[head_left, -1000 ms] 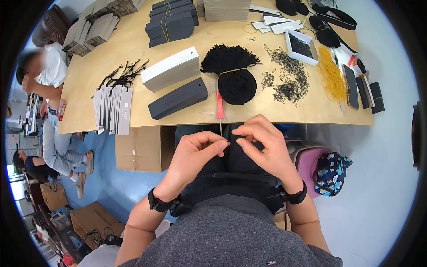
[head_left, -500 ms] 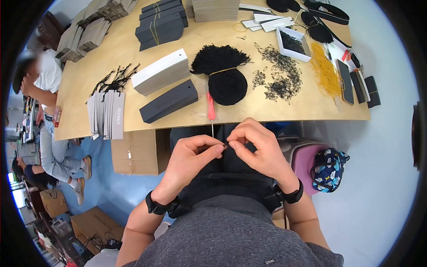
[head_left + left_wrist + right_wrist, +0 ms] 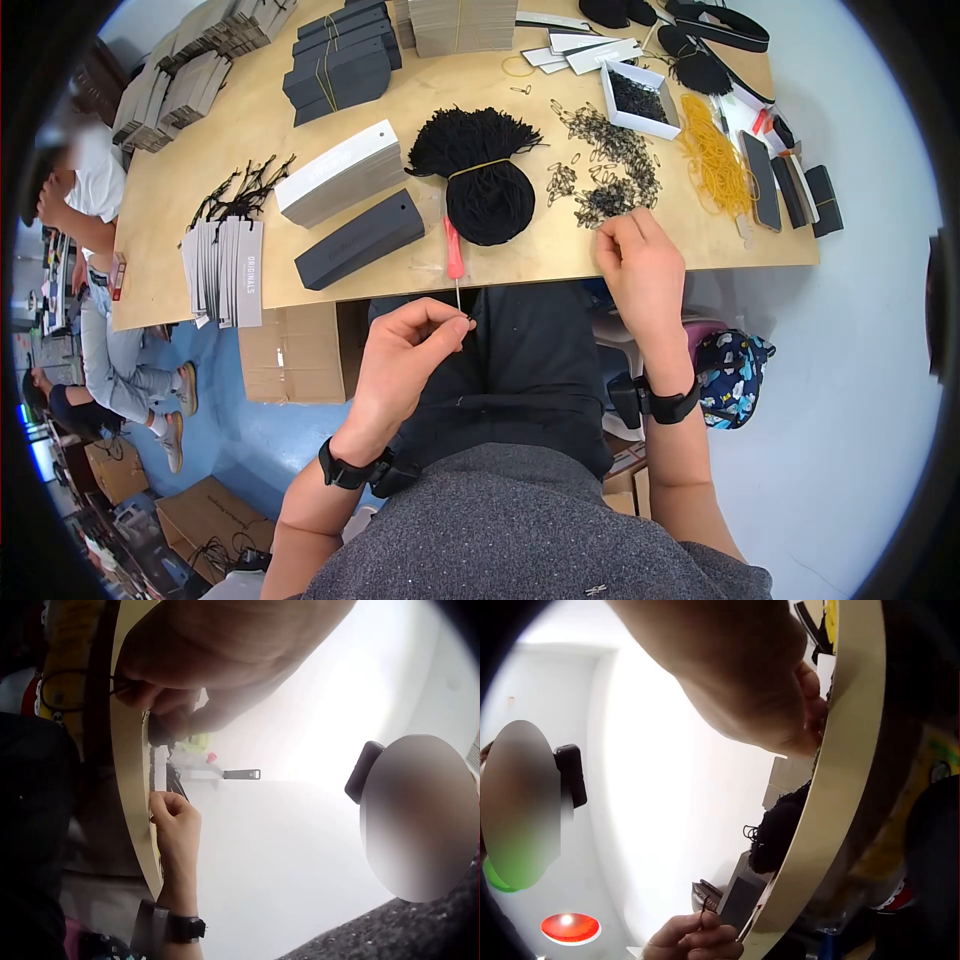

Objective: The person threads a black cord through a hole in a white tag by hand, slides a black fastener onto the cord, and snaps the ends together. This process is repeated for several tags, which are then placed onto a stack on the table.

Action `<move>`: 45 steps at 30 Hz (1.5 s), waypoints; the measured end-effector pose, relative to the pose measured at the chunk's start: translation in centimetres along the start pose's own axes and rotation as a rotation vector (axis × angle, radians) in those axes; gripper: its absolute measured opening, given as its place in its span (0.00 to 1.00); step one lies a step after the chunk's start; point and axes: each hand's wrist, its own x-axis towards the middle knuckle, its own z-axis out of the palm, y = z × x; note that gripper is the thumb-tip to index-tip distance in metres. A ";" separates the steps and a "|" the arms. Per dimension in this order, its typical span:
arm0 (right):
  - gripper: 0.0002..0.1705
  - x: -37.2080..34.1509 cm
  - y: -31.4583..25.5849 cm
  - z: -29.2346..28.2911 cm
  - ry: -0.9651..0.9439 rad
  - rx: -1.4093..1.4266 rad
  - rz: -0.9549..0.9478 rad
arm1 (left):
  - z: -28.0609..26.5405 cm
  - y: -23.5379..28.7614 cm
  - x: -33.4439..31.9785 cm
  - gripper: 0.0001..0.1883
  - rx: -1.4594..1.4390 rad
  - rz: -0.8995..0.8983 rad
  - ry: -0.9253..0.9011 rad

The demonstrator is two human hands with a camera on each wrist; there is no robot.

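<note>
My left hand (image 3: 405, 350) is over my lap just off the table's front edge, pinching a thin black cord (image 3: 64, 673) between thumb and forefinger. The cord's loop hangs out past the fingers in the left wrist view. Beside that hand, a red-handled awl (image 3: 454, 250) lies with its metal shaft poking over the edge. My right hand (image 3: 645, 275) is at the near side of a pile of small black safety pins (image 3: 625, 165), fingers bent down toward the tabletop. Whether a pin is between those fingertips I cannot tell.
A bundle of black cords (image 3: 488, 195) stands left of the pins. Further left are grey tag stacks (image 3: 345, 175), a dark stack (image 3: 360, 240) and strung tags (image 3: 225, 270). Yellow rubber bands (image 3: 715, 155), a pin box (image 3: 640, 100) and a phone (image 3: 760, 180) lie right. Another person sits at left.
My right hand has left the left hand's fingertips and moved right and forward to the pins. The left hand keeps its pinch over the lap. The head view has shifted slightly.
</note>
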 end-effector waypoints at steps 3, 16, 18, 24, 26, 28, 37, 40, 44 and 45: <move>0.04 0.1 0.0 0.1 0.003 -0.063 -0.036 | 0.1 0.0 0.1 0.05 0.001 -0.004 -0.006; 0.04 -0.2 -1.2 -0.1 -0.010 0.172 0.108 | 0.1 0.2 0.2 0.06 -0.035 0.012 0.016; 0.05 -1.0 -2.8 -0.7 -0.052 0.364 0.184 | 0.1 0.2 0.3 0.06 -0.028 0.025 0.021; 0.12 -2.4 -6.1 -0.7 -0.718 1.636 0.750 | 0.2 -0.2 0.3 0.06 -0.049 0.053 -0.001; 0.12 -2.4 -6.2 -0.1 -0.770 1.732 0.819 | 0.2 -0.1 0.2 0.06 -0.051 0.058 0.003; 0.11 -2.3 -6.4 0.2 -0.870 1.830 0.912 | 0.1 0.0 0.2 0.06 -0.034 0.052 -0.009; 0.13 -2.4 -6.6 1.1 -0.990 1.841 0.949 | 0.1 0.1 0.0 0.07 -0.021 0.044 -0.009; 0.13 -2.6 -7.0 0.9 -0.958 1.840 0.970 | -0.1 -0.1 0.1 0.07 -0.026 0.047 -0.022; 0.12 -2.7 -7.1 0.7 -0.898 1.891 0.966 | 0.0 -0.2 0.1 0.07 -0.043 0.047 -0.028; 0.12 -2.7 -6.9 0.9 -0.894 1.896 0.958 | 0.0 -0.2 0.1 0.08 -0.055 0.046 -0.027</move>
